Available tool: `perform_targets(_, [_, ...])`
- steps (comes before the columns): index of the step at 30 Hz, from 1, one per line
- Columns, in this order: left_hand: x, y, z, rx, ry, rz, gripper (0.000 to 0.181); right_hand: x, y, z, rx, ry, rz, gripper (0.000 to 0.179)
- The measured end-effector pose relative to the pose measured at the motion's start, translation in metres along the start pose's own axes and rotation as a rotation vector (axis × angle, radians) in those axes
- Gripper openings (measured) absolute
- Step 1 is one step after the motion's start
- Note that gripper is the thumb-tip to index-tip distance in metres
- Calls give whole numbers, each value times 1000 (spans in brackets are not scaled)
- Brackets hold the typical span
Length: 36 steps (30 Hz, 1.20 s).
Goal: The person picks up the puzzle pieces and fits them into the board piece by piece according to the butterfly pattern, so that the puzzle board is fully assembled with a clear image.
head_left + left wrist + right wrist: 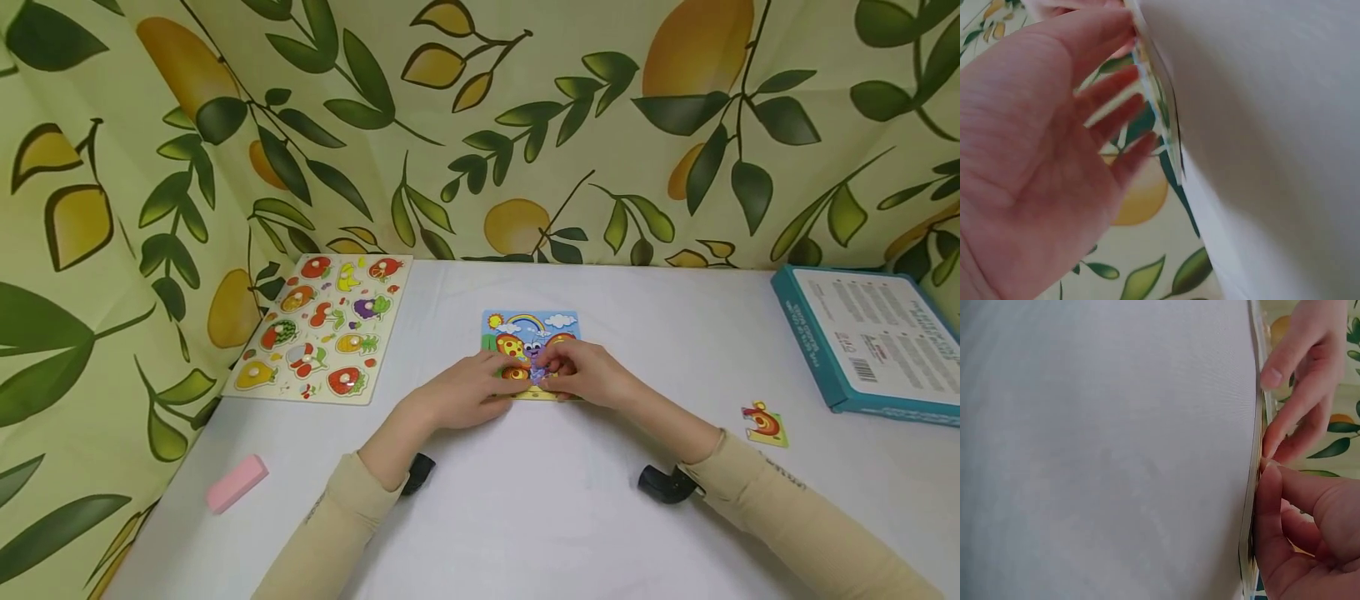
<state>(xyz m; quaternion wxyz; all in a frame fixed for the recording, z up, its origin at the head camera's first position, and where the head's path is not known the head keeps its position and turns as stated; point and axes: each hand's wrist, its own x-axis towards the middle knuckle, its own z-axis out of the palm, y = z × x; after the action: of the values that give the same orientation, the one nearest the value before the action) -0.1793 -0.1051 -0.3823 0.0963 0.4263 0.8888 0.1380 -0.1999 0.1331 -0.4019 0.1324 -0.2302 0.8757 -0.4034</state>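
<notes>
A butterfly jigsaw puzzle (558,323) with a rainbow and sun lies on the white table, partly covered by both hands. My left hand (468,392) rests on its left side, fingers extended and gently bent in the left wrist view. From the right, my right hand (596,375) pinches a puzzle piece at the lower middle of the picture, thumb and index finger close together. That piece is mostly hidden by the fingers. In the right wrist view, both hands' fingertips nearly meet at the puzzle's edge. A loose puzzle piece (767,425) lies apart to the right.
At the left back lies a fruit peg board (382,367). A pink block (237,483) sits at the left front. A teal-edged box (885,333) lies at the right. A leaf-patterned curtain (480,125) borders the white table (525,517) behind and at left.
</notes>
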Motion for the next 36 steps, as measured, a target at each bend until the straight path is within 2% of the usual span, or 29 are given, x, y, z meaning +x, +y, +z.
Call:
perform_targets(3, [6,5,-2,-45,-35,-2,40,-6,1,-3,-67,-11,-34,23])
perform_targets(6, [9,8,-2,-76,-81,-53,41,-21,4,-12,-77,-6,-58,26])
perform_targets(9, [8,8,-2,-87,-89,-79,41,-47,12,-28,-51,38,-36,27])
perform_targets(12, [6,6,-1,-94,-66,-64,41,-80,26,-49,-86,127,6,26])
perform_targets(17, [1,2,0,-87,-40,-40,40,-136,55,-86,-229,235,160,34])
perform_targets(20, [0,0,0,-89,-35,-32,40,-163,73,-103,-276,218,280,47])
perform_targets(23, [0,0,1,-93,-36,-32,40,-180,88,-111,-327,186,350,58])
perform_targets(27, [3,2,2,-90,-41,-48,40,-187,98,-114,-355,169,372,60])
perform_targets(30, [6,3,3,-88,-44,-45,41,-185,98,-114,-330,156,370,55])
perform_targets(33, [9,6,2,-85,-48,-22,40,-175,91,-111,-284,149,351,47])
perform_targets(36, [11,7,1,-79,-52,-3,41,-154,75,-104,-198,151,314,39])
